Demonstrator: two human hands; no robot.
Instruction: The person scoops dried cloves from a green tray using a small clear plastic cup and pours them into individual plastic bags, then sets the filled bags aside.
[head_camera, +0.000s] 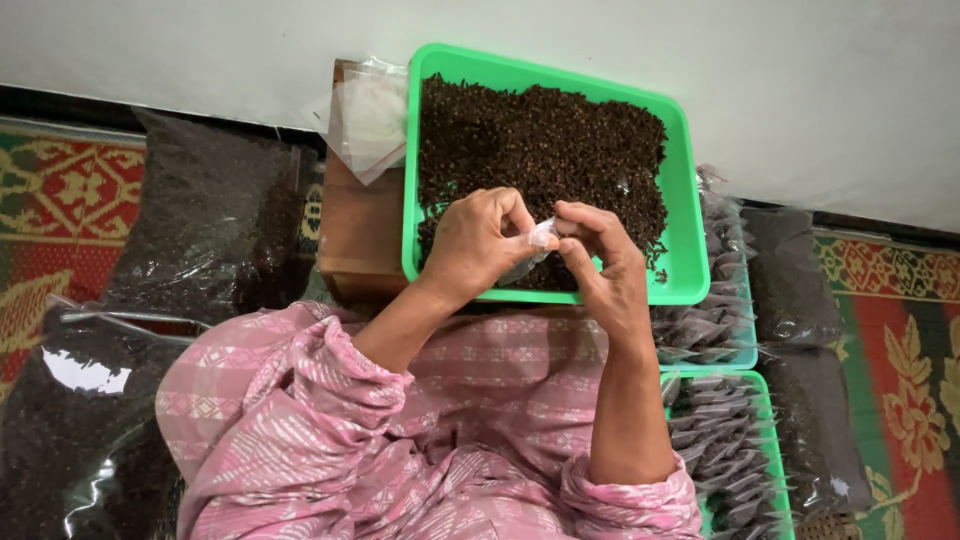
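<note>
While I sit on the patterned rug (60, 190), two big clear bags of dark spice (215, 225) lie at my far left, one along the wall and one nearer my knee. Next comes a brown cardboard box (360, 230) with a loose stack of empty clear pouches (368, 118) resting on its top edge.

My left hand (478, 243) hovers over the near edge of the green tray (686, 200), fingers curled in tight, thumb and forefinger pinched on the left side of a small clear plastic pouch (540, 237). The pouch sits between both hands, just above the tray's near rim, over the heap of what look like dried cloves (540, 140) that fills most of the tray. My right hand (600, 265) pinches the pouch's other side, fingertips closed on the film, the rest of the fingers folded loosely. I cannot tell how full the pouch is, as my fingers cover most of it.

At the right, beside the tray, filled small packets (715, 320) are stacked in a teal tray and a second green one, with another dark bag (795, 290) beyond them.

As I judge it, the risk is in the grip: the film is thin and slick, so if one pinch slips the mouth could tip and shed cloves. Over the tray they would land safely; nearer my lap they would scatter into the cloth.
</note>
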